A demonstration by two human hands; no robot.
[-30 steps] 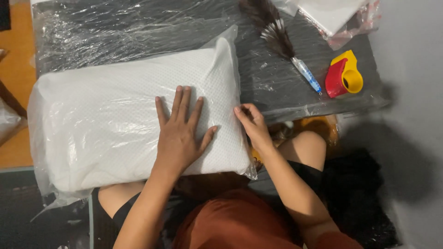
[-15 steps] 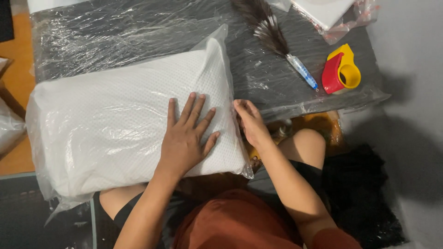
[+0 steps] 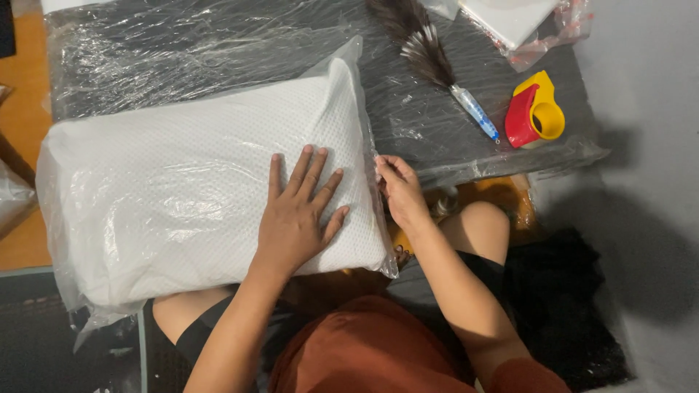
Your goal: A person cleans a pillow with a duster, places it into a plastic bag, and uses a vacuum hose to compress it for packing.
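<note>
Pillow point(image 3: 182, 189), white, dimpled knit cover, sealed loosely inside clear plastic bag point(image 3: 62, 218). Lying flat across near edge of desk point(image 3: 218, 65) and over person's lap, long axis left to right, slightly tilted with right end higher in frame.

Head view only:
- Left hand point(image 3: 295, 218) flat on right half of pillow, palm down, fingers spread, pressing through the plastic. Not gripping anything.
- Right hand point(image 3: 399, 191) at pillow's right end, fingers curled against the open bag edge there; looks like pinching the plastic, but grip partly hidden, so cannot tell for sure.
- Bag's loose flap sticking up past pillow's top right corner.
- Desk top dark grey, covered by crinkled clear film.
- Feather duster point(image 3: 429, 54), dark plumes, pale blue handle, lying diagonal on desk, well right of pillow.
- Tape dispenser point(image 3: 535, 110), red and yellow, just beside duster handle's tip.
- White packet in clear wrap point(image 3: 520, 22) at desk's far right corner, cut off by frame.
- Black fabric point(image 3: 561, 306) on floor, right of the knee.
- Orange floor point(image 3: 22, 109) visible left of desk.
</note>
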